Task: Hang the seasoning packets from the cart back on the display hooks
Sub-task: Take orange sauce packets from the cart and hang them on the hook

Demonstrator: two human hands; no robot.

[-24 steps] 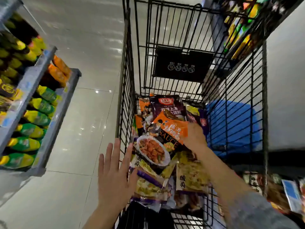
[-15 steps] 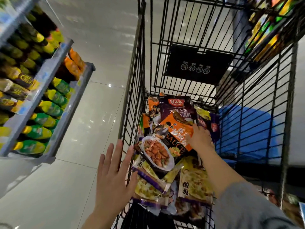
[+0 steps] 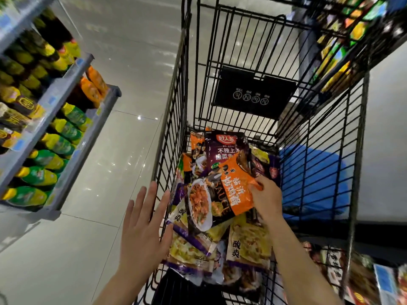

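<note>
A black wire cart (image 3: 174,119) holds a pile of several seasoning packets. My right hand (image 3: 267,200) reaches into the cart and pinches the right edge of an orange and black sauce packet (image 3: 231,192) lying on top of the pile. A dark purple packet (image 3: 224,148) lies behind it, and yellow and purple packets (image 3: 248,243) lie nearer me. My left hand (image 3: 143,227) is spread flat, fingers straight, against the outside of the cart's left wall, holding nothing. Hanging packets on a display (image 3: 343,40) show blurred at the upper right.
A grey shelf (image 3: 66,119) with green, yellow and orange bottles stands at the left. Glossy tiled floor (image 3: 105,172) lies between shelf and cart. A blue object (image 3: 312,179) sits outside the cart's right wall. More packets (image 3: 363,280) show at the lower right.
My right hand has closed its fingers on the orange packet's edge and tilted it up slightly. The view has shifted closer to the cart. My left hand stays flat on the cart's side.
</note>
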